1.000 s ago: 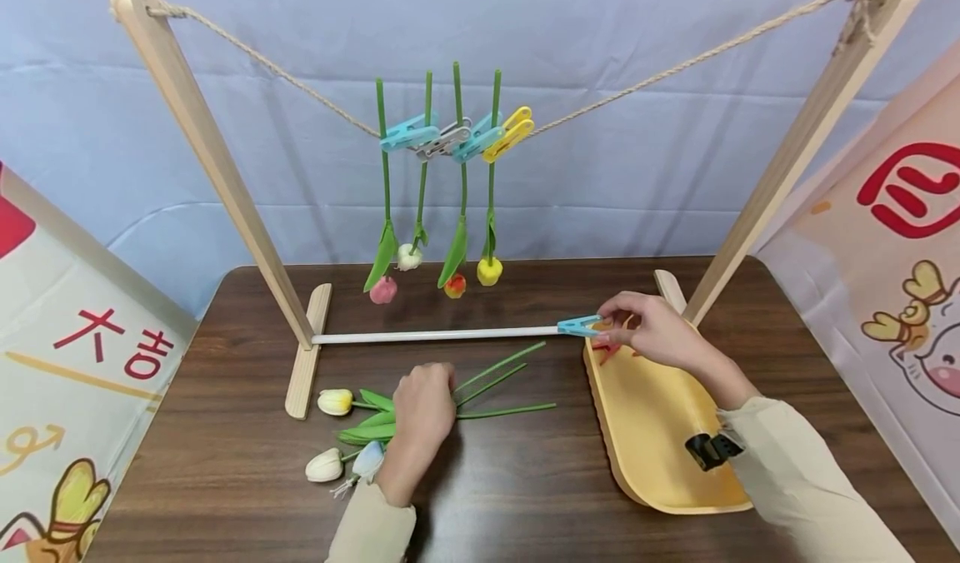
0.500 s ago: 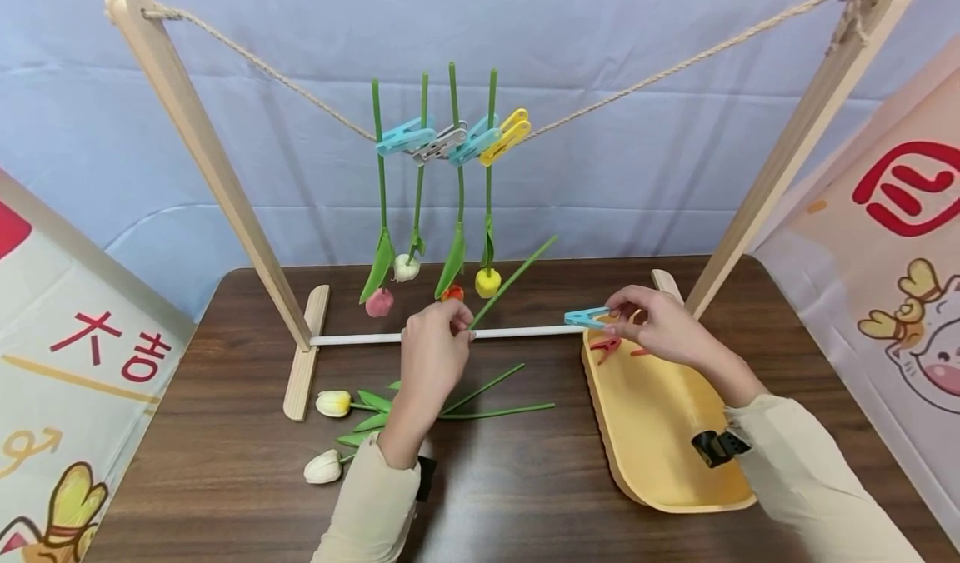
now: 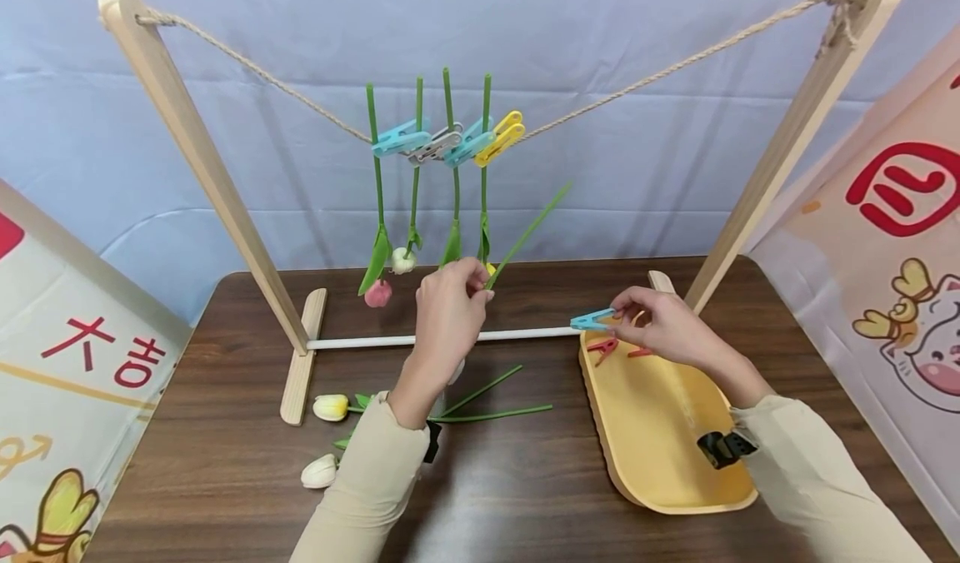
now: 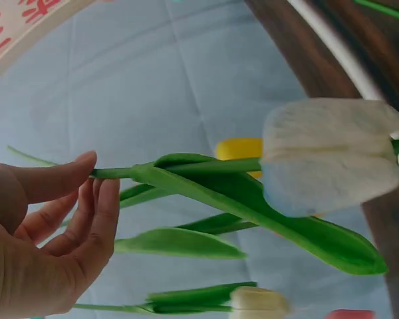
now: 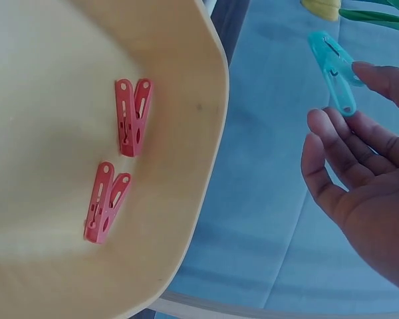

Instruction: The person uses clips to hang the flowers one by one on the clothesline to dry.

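Observation:
My left hand (image 3: 452, 321) pinches a tulip by its green stem (image 3: 531, 234), above the table. In the left wrist view its pale white-blue bloom (image 4: 329, 156) and leaf (image 4: 266, 216) point away from the fingertips. My right hand (image 3: 663, 334) holds a blue clothespin (image 3: 591, 320) between thumb and fingers, over the tray's far left corner. Several tulips, such as a pink one (image 3: 378, 293) and a white one (image 3: 402, 260), hang bloom-down from the rope (image 3: 622, 92), clipped by blue, grey and yellow clothespins (image 3: 498, 138). The left hand hides part of the hanging blooms.
A yellow tray (image 3: 667, 484) with red clothespins (image 5: 134, 118) stands at right. Loose tulips, including a yellow-white bloom (image 3: 331, 407) and a white bloom (image 3: 319, 471), lie on the table, partly behind the left sleeve. Wooden posts (image 3: 202, 163) and a white crossbar (image 3: 525, 335) form the frame.
My left hand has lifted one tulip from the table pile, moving up and forward toward the hanging flowers. The right hand with the blue clothespin has shifted only slightly.

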Tool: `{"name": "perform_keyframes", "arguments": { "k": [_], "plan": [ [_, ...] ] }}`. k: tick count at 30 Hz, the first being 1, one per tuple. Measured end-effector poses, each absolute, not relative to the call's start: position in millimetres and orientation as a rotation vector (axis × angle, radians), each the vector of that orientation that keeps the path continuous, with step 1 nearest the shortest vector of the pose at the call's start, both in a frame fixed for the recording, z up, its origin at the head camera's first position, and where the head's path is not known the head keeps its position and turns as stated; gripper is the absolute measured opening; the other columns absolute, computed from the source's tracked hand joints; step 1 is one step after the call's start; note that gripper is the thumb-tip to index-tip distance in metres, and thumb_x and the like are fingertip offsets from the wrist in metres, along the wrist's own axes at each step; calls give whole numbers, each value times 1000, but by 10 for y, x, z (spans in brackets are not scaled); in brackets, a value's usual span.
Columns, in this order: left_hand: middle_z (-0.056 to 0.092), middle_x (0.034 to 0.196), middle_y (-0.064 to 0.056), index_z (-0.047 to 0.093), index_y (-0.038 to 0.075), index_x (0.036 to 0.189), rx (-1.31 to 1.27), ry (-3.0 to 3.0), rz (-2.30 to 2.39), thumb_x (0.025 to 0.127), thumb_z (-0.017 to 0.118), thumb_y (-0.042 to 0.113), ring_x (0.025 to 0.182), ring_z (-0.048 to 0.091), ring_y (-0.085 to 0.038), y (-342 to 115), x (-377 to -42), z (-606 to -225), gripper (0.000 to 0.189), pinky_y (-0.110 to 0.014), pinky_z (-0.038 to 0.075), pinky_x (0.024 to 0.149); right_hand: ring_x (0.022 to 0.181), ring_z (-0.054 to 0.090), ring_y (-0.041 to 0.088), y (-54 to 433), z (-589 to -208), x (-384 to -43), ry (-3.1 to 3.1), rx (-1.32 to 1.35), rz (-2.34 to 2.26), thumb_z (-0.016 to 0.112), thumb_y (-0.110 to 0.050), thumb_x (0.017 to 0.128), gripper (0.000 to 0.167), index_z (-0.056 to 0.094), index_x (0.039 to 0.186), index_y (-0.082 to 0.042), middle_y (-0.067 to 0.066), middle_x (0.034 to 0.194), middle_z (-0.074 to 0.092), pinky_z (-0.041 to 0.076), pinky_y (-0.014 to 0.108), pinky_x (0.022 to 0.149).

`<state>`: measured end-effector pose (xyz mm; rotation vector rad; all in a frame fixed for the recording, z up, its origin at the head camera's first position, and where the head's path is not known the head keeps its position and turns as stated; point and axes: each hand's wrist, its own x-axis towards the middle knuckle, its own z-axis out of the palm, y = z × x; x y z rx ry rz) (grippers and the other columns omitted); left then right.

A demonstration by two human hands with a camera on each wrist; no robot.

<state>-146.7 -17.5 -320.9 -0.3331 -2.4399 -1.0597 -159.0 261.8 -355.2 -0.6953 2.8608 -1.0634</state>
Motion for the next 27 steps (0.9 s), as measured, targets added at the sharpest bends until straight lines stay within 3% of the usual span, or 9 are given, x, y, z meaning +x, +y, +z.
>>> {"name": "perform_keyframes", "arguments": {
  "k": [14, 27],
  "plan": [
    [63, 74, -6, 62, 3, 80, -368, -2335, -1035, 79, 70, 4, 70, 59, -20, -24, -1642, -2724, 8, -36, 45, 66, 68, 49, 15, 2614, -3538, -1585, 2882, -729, -1041, 63, 0, 84, 16, 57, 98, 5, 6, 81, 56, 41, 23, 53],
    [62, 78, -6, 62, 2, 85, -299, -2347, -1069, 81, 68, 8, 75, 59, -20, 14, -1794, -2625, 9, -35, 43, 73, 69, 51, 14, 2594, -3425, -1610, 2959, -819, -978, 64, 0, 83, 13, 58, 94, 3, 4, 80, 56, 41, 22, 56]
  ]
}}
